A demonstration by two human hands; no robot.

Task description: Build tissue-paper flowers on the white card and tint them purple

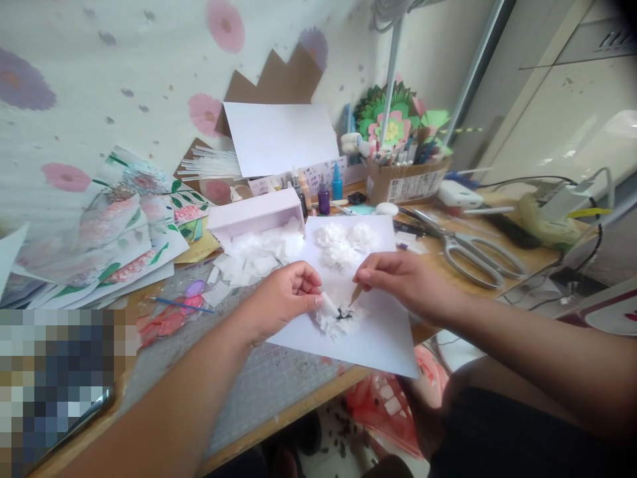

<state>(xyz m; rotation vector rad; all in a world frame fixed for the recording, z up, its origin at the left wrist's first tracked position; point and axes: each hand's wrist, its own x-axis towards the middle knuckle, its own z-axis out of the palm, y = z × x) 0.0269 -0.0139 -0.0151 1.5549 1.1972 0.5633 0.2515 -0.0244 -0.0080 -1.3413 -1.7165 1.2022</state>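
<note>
A white paper sheet [383,332] lies on the table with a ring of crumpled white paper pieces [343,324] on its near part, dark at the centre. My left hand [293,290] is closed, thumb against fingers, pinching a small white paper piece [329,305] at the ring's left side. My right hand [385,277] pinches a thin brown stick [356,292], its tip pointing down at the dark centre. Farther up the sheet sit several finished-looking white paper clusters [343,244]. Left of the sheet, loose white paper squares [249,255] spill from a pale box [256,216].
Large scissors [472,255] lie at the right. Paint bottles [324,199] and a cardboard box of tools [408,180] stand at the back. Flower pictures [114,245] are piled at the left, near a blue brush [184,305]. A cutting mat [239,385] covers the front.
</note>
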